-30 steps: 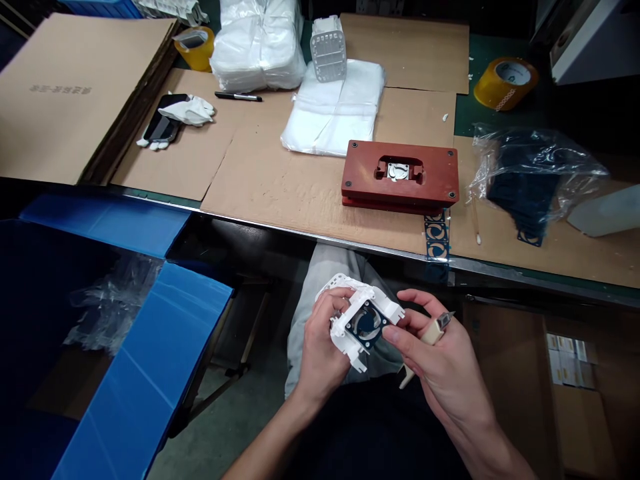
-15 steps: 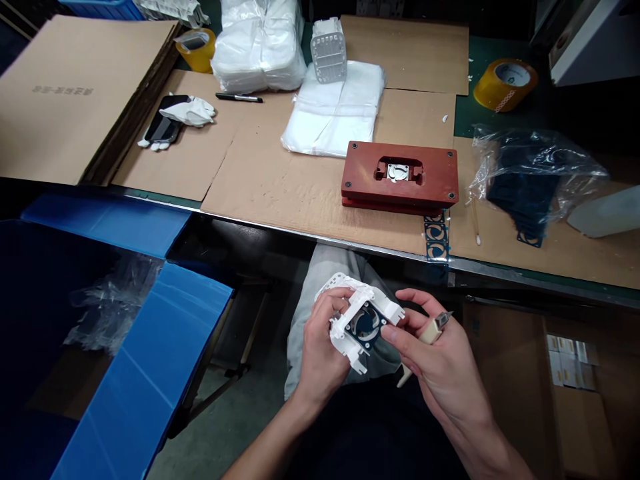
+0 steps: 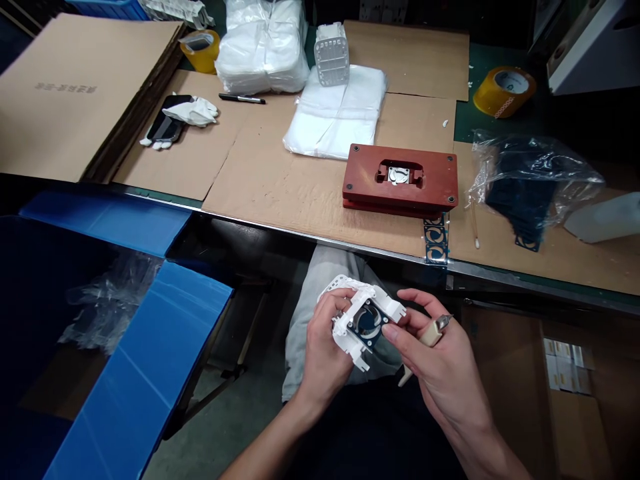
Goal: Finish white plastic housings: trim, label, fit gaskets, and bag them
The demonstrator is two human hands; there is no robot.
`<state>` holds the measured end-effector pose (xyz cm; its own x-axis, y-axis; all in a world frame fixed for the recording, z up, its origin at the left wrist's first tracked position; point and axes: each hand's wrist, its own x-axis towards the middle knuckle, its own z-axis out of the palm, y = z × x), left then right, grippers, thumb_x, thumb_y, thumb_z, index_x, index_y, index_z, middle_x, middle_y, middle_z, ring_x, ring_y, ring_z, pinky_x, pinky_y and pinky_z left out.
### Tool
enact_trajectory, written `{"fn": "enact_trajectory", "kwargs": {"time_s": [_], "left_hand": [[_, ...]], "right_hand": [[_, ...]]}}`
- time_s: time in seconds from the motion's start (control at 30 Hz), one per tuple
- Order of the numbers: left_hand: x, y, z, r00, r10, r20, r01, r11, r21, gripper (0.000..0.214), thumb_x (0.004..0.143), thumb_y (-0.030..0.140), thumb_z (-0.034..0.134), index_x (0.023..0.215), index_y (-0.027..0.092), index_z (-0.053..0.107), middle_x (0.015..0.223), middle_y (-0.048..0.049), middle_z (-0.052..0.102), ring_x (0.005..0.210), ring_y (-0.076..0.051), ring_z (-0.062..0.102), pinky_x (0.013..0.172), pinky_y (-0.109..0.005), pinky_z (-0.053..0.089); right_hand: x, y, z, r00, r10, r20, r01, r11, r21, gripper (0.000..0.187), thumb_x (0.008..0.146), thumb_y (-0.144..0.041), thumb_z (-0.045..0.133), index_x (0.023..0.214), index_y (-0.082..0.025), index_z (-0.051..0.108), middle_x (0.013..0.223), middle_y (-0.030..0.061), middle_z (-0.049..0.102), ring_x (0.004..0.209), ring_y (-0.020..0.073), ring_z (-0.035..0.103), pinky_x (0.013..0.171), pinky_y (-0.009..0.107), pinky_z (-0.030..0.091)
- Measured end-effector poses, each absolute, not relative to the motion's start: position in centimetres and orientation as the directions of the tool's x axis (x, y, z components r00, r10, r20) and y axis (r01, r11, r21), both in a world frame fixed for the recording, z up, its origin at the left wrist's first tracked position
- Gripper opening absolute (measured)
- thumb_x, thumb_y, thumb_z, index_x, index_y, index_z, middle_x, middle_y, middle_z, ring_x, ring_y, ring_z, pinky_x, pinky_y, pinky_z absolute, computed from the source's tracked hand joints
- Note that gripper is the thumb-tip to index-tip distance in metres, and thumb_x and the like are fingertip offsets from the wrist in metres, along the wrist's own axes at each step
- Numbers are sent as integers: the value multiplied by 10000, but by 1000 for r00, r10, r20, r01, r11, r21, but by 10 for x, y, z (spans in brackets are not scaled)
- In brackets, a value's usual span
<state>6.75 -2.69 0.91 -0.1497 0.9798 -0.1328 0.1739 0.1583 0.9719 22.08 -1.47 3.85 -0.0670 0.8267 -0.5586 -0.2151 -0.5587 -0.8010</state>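
Observation:
My left hand [image 3: 325, 340] is closed around a white plastic housing [image 3: 363, 301], held tilted above my lap. A dark blue square piece [image 3: 369, 324] with a round cut-out pattern sits in the housing's face. My right hand [image 3: 440, 353] grips a cream-handled utility knife [image 3: 431, 333], its metal tip pointing up and to the right. The right thumb presses at the edge of the blue piece, while the other fingers are behind the housing's right side, partly hidden. On the bench ahead is a red fixture block [image 3: 363, 175] with a small metal insert [image 3: 399, 175].
A strip of blue cut-out pieces [image 3: 436, 241] hangs at the bench edge. Beyond lie white plastic bags [image 3: 330, 127], another housing [image 3: 332, 57], a tape roll [image 3: 504, 93], a cotton swab [image 3: 475, 227] and gloves [image 3: 193, 112]. Below left stands a blue box [image 3: 145, 360].
The view has shifted slightly. Both hands keep the same hold on the housing and knife, and the housing is turned very slightly; the right thumb stays at the blue piece's edge.

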Motion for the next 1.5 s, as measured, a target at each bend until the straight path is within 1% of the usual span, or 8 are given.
{"fn": "enact_trajectory", "kwargs": {"time_s": [0.1,0.2,0.33,0.5,0.8,1.1,1.3,1.5], "left_hand": [[67,-25,10,-158,978,-134,185,162,969,201,801,182,743,842,228,551,1128,-49,665,1029,-254,654,874,-356,457],[66,-22,13,-153,977,-149,219,181,959,181,810,166,725,844,226,558,1108,-44,674,1046,-254,651,904,-369,443],[66,-17,19,-90,981,-171,324,191,927,158,846,163,678,845,229,534,1080,-27,693,1026,-236,649,934,-391,410],[66,-16,21,-41,989,-145,495,146,856,159,844,122,646,857,227,527,996,-2,689,980,-221,623,897,-395,371],[65,-16,20,4,978,-207,507,176,844,114,859,162,617,848,228,525,939,8,674,923,-215,601,868,-394,349],[65,-13,20,43,955,-292,540,223,811,86,836,158,583,852,224,529,906,-5,667,914,-232,595,831,-401,336],[65,-14,21,58,955,-291,520,220,825,80,843,180,594,854,226,531,927,-5,677,929,-231,600,866,-407,332],[64,-14,19,72,950,-303,522,223,823,98,832,153,584,854,229,526,912,18,672,912,-212,599,870,-398,325]], "right_hand": [[225,-16,39,17,889,-458,-81,-456,-886,427,839,-323,809,1210,-285,601,843,-20,651,722,120,604,609,203,489],[233,-19,43,56,988,-146,240,-155,-958,218,883,-246,753,1091,-292,707,907,4,635,755,133,608,613,220,492],[244,-14,48,-255,950,180,437,279,-855,236,915,-100,666,1088,-241,742,936,39,624,749,135,611,608,242,486],[250,-3,46,-505,812,292,434,531,-728,239,916,-23,630,1106,-153,692,910,55,600,774,134,611,646,260,474],[256,1,42,-630,751,195,427,546,-721,217,961,-65,592,1125,-189,660,926,36,609,786,133,606,675,277,444],[258,7,44,-670,715,202,444,603,-663,197,982,-80,563,1110,-184,672,892,32,613,749,129,583,620,290,383],[259,11,45,-676,724,137,395,514,-762,178,983,-88,566,1076,-204,664,912,24,598,747,112,566,633,266,404],[261,16,47,-716,687,127,388,542,-746,188,989,-84,546,1080,-197,665,905,30,604,774,125,569,642,272,405]]}}
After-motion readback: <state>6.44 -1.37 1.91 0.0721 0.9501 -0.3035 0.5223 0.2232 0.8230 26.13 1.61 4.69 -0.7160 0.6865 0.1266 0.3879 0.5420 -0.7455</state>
